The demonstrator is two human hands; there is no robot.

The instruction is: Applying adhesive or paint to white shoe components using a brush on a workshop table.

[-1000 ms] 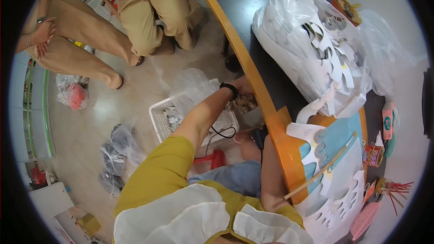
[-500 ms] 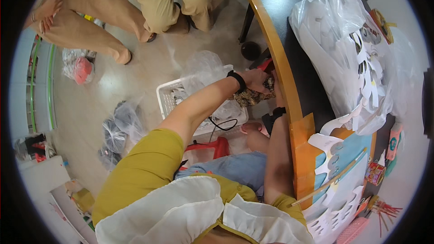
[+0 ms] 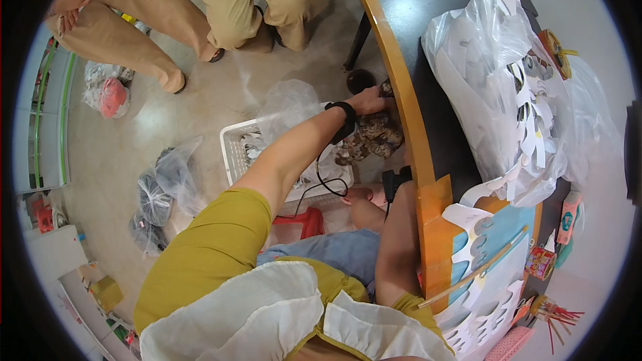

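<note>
Left hand (image 3: 370,100) is stretched down beside the orange table edge (image 3: 394,87), black wristband (image 3: 346,120) showing, fingers closed onto the top of a brown mottled bundle (image 3: 371,139) that hangs or sits just under the tabletop; how firm the grip is can't be read, since the fingertips are tucked behind the bundle and the edge. Right hand is out of sight: that forearm (image 3: 394,247) runs down along the table edge and vanishes below it, so whether it's open or shut can't be told. Bundle sits between the table edge and a white slatted basket (image 3: 235,154) on the floor, with a clear plastic bag (image 3: 287,103) lying over the basket's far side. Black cord (image 3: 321,180) loops from the wrist area down across the basket rim, near a small black device (image 3: 394,180) at the knee. Judgement: to handle this cleanly, take the bundle with a full-hand grip rather than by the top fringe, keep it clear of the table's underside, and watch that the cord doesn't snag. Further out: dark bagged items (image 3: 157,194) on the floor, two other people's legs (image 3: 254,0) at the far end, white paper cut-outs (image 3: 535,113) piled on the table.
</note>
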